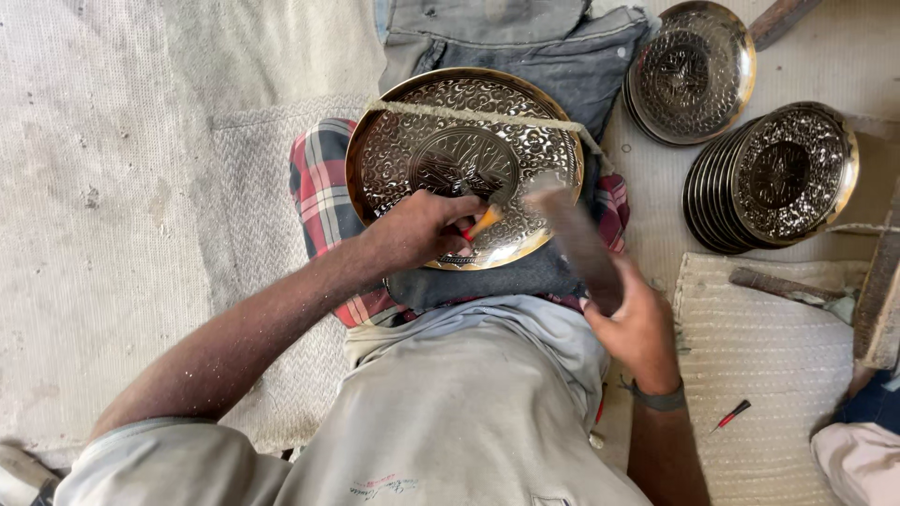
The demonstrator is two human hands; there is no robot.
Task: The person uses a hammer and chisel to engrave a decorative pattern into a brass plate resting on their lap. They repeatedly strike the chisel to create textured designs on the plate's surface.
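The left hand (417, 230) rests on the lower rim of the engraved brass plate (464, 164), fingers closed around a small orange-tipped punch (484, 222) held against the metal. The plate lies tilted on a checked cloth (319, 192) over the person's lap, and a cord (487, 119) crosses its upper face. The right hand (637, 328) is clenched on the handle of a hammer (574, 239), whose blurred head sits over the plate's right edge. Further right, one stack of engraved plates (692, 70) lies flat at the top. A second stack (783, 176) leans on edge below it, near a woven mat (769, 375) carrying a small red-handled tool (732, 414).
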